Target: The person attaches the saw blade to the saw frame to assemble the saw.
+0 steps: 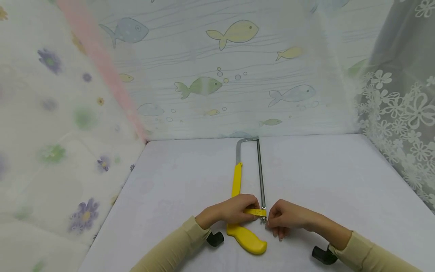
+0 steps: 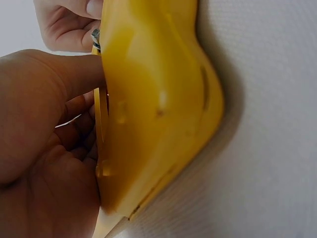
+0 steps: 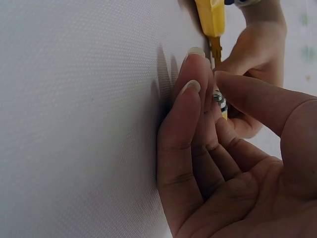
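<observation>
A hacksaw with a yellow handle and grey metal bow lies on the white tabletop, its far end pointing away from me. The dark blade runs along its right side. My left hand grips the yellow crosspiece at the blade's near end, thumb against the handle side in the left wrist view. A small metal wing nut sticks out just below that crosspiece. Beside it is my right hand, fingers loosely bent; in the right wrist view the nut shows uncovered between thumb and fingers.
A white cloth covers the table. Behind it hangs a curtain printed with fish, with flowered fabric at the left and lace at the right. Black wrist-worn pieces sit under both forearms.
</observation>
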A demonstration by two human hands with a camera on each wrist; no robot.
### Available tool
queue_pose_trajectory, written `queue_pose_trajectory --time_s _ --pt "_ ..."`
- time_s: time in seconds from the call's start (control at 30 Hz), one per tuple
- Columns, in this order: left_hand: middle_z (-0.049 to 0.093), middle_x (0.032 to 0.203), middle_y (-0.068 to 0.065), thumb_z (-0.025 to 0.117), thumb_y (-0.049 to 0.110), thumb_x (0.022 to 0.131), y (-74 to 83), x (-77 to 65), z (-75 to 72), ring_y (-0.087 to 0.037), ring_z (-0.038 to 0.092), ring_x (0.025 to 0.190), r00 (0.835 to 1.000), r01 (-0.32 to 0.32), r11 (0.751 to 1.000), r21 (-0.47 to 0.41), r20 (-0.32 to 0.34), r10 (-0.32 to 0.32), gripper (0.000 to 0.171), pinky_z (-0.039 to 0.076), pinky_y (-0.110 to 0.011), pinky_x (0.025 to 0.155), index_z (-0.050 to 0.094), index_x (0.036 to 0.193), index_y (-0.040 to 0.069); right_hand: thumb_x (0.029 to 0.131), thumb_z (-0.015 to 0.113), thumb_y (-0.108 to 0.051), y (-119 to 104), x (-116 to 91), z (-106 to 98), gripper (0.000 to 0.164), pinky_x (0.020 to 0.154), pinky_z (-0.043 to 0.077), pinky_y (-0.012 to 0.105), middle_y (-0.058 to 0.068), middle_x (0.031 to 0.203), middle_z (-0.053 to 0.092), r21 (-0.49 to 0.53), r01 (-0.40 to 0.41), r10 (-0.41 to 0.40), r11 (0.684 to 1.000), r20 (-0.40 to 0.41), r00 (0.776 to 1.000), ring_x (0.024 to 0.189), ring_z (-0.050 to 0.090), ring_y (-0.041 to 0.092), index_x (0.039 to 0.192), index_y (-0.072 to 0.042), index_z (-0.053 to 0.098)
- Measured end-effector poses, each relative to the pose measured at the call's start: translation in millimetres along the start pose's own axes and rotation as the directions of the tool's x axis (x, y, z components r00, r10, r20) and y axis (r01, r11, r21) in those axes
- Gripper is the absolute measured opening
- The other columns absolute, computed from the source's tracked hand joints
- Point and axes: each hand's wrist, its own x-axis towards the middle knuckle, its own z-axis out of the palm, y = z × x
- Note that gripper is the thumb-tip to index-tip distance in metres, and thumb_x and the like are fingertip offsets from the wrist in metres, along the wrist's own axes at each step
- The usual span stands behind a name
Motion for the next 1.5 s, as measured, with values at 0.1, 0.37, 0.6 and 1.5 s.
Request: queue_pose_trajectory --time_s 0.1,0.37,0.6,1.5 --pt "0.060 0.101 0.006 0.068 0.014 0.099 0.1 -0.4 0.0 -0.003 0.049 0.085 1.000 0.001 1.000 -0.002 0.000 -0.001 0.012 0.043 -0.013 0.079 0.063 0.110 0.010 0.097 0.068 -0.016 -1.6 0.3 1.6 0.023 0.051 0.050 0.023 0.011 0.069 0.068 -0.005 0.009 -0.009 1.000 0.005 1.000 0.054 0.062 0.014 0.082 0.001 0.073" --pt "0.061 0.101 0.004 0.068 0.013 0.100 0.0 -0.4 -0.7 -0.003 0.050 0.086 1.000 -0.007 1.000 -0.010 0.003 0.007 0.011 0.044 -0.013 0.079 0.063 0.110 0.010 0.100 0.066 -0.027 -7.4 2.5 5.1 0.035 0.050 0.049 0.025 0.013 0.068 0.069 -0.020 -0.019 0.019 1.000 -0.020 1.000 0.051 0.062 0.014 0.079 0.000 0.074" --pt "0.061 0.102 0.005 0.068 0.013 0.100 0.3 -0.6 -0.7 -0.003 0.050 0.087 1.000 -0.002 1.000 -0.009 0.004 0.002 0.012 0.044 -0.013 0.082 0.063 0.111 0.010 0.101 0.065 -0.029 -8.3 3.8 6.6 0.036 0.049 0.049 0.024 0.012 0.067 0.070 -0.029 -0.035 0.034 0.999 -0.035 0.999 0.051 0.062 0.014 0.078 -0.001 0.074" --pt "0.061 0.103 0.005 0.069 0.014 0.099 1.6 -0.4 -1.0 -0.003 0.050 0.088 1.000 0.001 1.000 0.002 0.000 -0.001 0.014 0.043 -0.013 0.082 0.063 0.111 0.010 0.098 0.067 -0.015 -6.6 -1.2 2.1 0.026 0.051 0.050 0.022 0.010 0.067 0.068 0.000 0.001 -0.001 1.000 0.013 1.000 0.054 0.062 0.013 0.081 0.004 0.072"
